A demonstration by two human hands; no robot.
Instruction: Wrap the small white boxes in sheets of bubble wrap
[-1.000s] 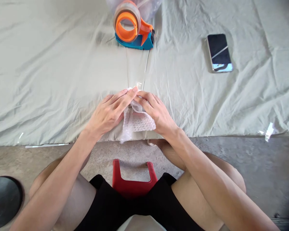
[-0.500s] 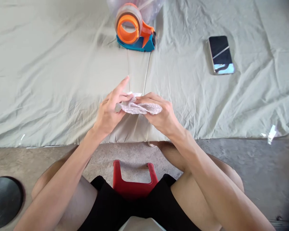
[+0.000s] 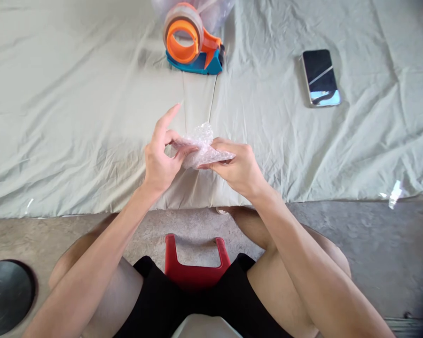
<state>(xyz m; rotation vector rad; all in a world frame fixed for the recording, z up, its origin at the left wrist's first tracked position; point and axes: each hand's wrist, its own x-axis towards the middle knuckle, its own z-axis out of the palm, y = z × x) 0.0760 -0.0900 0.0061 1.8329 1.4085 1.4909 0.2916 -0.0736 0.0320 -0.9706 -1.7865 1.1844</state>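
A crumpled piece of bubble wrap (image 3: 202, 145) is held up between both hands, over the near edge of the cloth-covered surface. My left hand (image 3: 162, 157) pinches its left side between thumb and a bent finger, while the index finger points up and away. My right hand (image 3: 234, 163) grips the right side, thumb below and fingers behind the wrap. Part of the wrap stands up above the fingers. Whether anything lies inside the wrap cannot be made out.
Beyond the hands stands an orange and blue tape dispenser (image 3: 193, 44), with a clear plastic bag (image 3: 216, 14) behind it. A phone (image 3: 320, 77) lies right on the grey-green cloth (image 3: 91, 94). Below are a red stool (image 3: 197, 274) and a black round object (image 3: 7, 295).
The bubble wrap has been turned and now shows more of its surface, with a flap upright. My left thumb has moved onto the near side of the wrap. The view has shifted slightly.
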